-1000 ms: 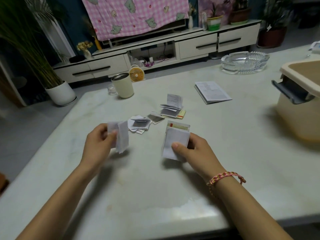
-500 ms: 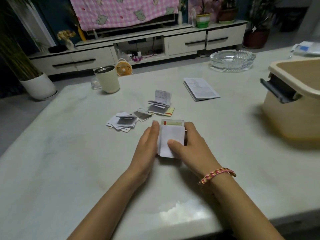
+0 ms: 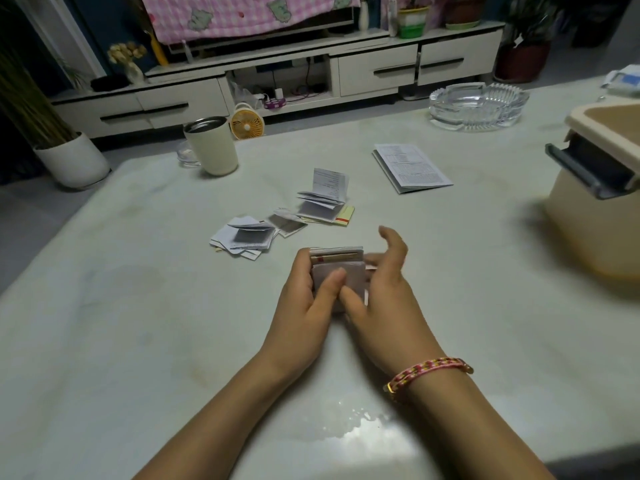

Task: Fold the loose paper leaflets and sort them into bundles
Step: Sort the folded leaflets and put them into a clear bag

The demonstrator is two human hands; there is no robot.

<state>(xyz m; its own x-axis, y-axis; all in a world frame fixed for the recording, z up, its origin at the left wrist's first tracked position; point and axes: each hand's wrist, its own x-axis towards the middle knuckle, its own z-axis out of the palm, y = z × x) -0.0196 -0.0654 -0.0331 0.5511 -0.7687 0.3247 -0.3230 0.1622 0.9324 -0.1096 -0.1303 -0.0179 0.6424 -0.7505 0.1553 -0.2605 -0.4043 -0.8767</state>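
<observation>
Head camera, looking down at a pale marble table (image 3: 138, 341). One small bundle of folded leaflets (image 3: 341, 268) lies between two hands near the table's middle. The left hand (image 3: 304, 306) grasps it, thumb across its top face and fingers curled round its left edge. The right hand (image 3: 384, 299) has its thumb on the bundle's near corner, with fingers loose, lifted and blurred beside the right edge. Beyond them lie two loose heaps of folded leaflets (image 3: 246, 237) (image 3: 323, 206) and one printed booklet (image 3: 410, 168), its print too small to read. One cream cup (image 3: 212, 145), one glass ashtray (image 3: 478, 105) and one beige bin (image 3: 595, 209) stand farther off.
</observation>
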